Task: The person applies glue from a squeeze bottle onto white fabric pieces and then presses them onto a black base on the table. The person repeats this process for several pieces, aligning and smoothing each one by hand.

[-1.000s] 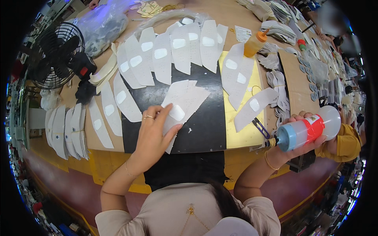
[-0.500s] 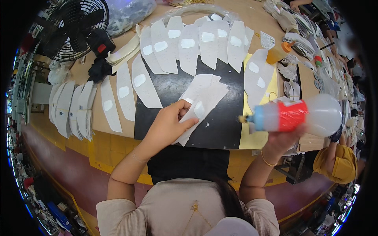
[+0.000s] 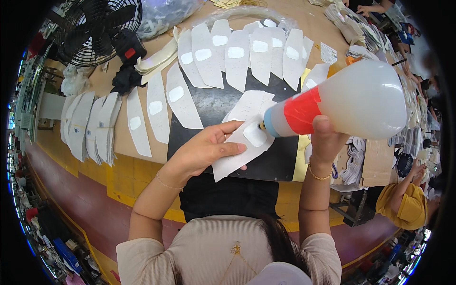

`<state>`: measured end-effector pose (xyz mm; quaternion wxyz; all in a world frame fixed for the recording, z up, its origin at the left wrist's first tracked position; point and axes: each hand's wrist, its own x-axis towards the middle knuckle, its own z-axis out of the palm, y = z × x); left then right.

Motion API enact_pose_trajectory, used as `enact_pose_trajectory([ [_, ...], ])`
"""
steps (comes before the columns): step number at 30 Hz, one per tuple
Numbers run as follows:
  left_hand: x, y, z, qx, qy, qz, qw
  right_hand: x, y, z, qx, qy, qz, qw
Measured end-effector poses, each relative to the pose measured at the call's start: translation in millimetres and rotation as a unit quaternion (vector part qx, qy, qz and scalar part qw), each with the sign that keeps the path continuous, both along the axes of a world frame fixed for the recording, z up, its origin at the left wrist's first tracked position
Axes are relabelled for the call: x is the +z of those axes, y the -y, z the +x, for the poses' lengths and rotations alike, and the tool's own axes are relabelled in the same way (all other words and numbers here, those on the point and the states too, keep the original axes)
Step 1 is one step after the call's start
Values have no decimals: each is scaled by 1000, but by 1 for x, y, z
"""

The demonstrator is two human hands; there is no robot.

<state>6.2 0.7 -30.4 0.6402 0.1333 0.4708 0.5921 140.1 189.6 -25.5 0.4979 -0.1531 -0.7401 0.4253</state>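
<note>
In my left hand (image 3: 211,148) is a pale, elongated flat piece (image 3: 230,164), pinched between thumb and fingers over the black mat (image 3: 209,109). A rounded white patch (image 3: 255,135) shows on its face. Wrapped around a squeeze bottle (image 3: 363,102), my right hand (image 3: 328,140) keeps it tilted, nozzle pointing left and down. The bottle is translucent, with a red band and a blue cap. Its dark tip is at the upper edge of the patch; whether it touches cannot be told. More pale pieces (image 3: 249,102) lie just behind on the mat.
Similar patched pieces (image 3: 235,59) fan out along the mat's far edge, others (image 3: 138,123) at left. Tied stacks (image 3: 78,126) stand far left. A black fan (image 3: 99,31) sits back left beside a clear plastic bag (image 3: 166,16). At right, a person in a yellow top (image 3: 403,204) works.
The bottle has swung up and left, its nozzle now at the patch. My left hand has raised and turned its piece slightly away from the pieces behind. The whole view has shifted a little.
</note>
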Motion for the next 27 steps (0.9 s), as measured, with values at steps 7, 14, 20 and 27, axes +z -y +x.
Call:
enact_pose_trajectory([
  [7, 7, -2, -2, -38, -11, 3, 999, 7, -1, -3, 10, -12, 12, 1000],
  [14, 10, -6, 1, -33, -11, 35, 999, 25, 0, -5, 19, 44, 131, 990],
  [20, 16, -9, -3, -40, 5, 44, 998, 44, 2, -9, 129, 38, 101, 986],
  [27, 26, -11, -3, -58, 17, 28, 998, 51, 9, -10, 133, 78, 90, 984],
])
